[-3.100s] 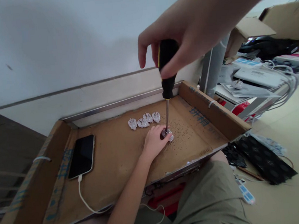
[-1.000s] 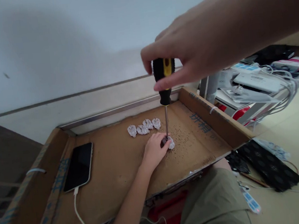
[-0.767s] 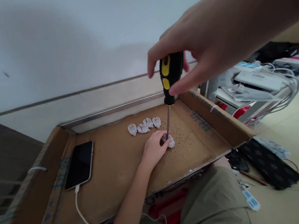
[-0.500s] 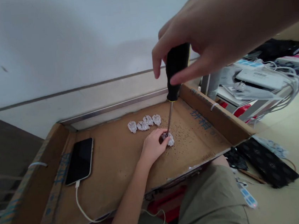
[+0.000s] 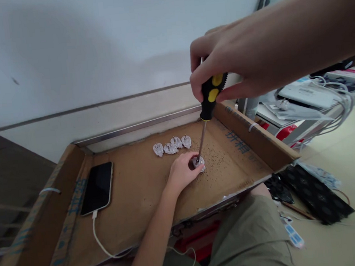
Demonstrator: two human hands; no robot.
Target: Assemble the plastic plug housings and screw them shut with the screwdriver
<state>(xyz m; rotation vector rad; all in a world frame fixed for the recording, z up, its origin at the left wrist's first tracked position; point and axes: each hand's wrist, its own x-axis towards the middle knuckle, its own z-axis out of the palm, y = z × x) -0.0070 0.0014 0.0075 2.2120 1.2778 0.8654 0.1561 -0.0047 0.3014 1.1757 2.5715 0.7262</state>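
Observation:
My right hand (image 5: 221, 63) is closed around the black and yellow handle of a screwdriver (image 5: 208, 100). The shaft slants down to a clear plastic plug (image 5: 200, 164) on the cardboard, its tip meeting the plug's top. My left hand (image 5: 184, 170) pinches that plug between thumb and fingers and rests on the cardboard. Just behind it sit several similar clear plugs (image 5: 170, 148) with metal prongs pointing up. Small dark specks, perhaps screws, lie scattered to the right of the held plug.
A cardboard tray (image 5: 135, 217) with raised sides lies before me. At its left is a phone (image 5: 97, 188) with a white cable (image 5: 97, 234). A white wall (image 5: 77, 54) stands behind. To the right, a shelf holds cables and white power strips (image 5: 306, 92); a black sheet (image 5: 313, 192) lies lower down.
The screwdriver handle has turned, so its yellow patches now face me. My right hand's fingers have curled closer around it. The left hand still holds the plug in place.

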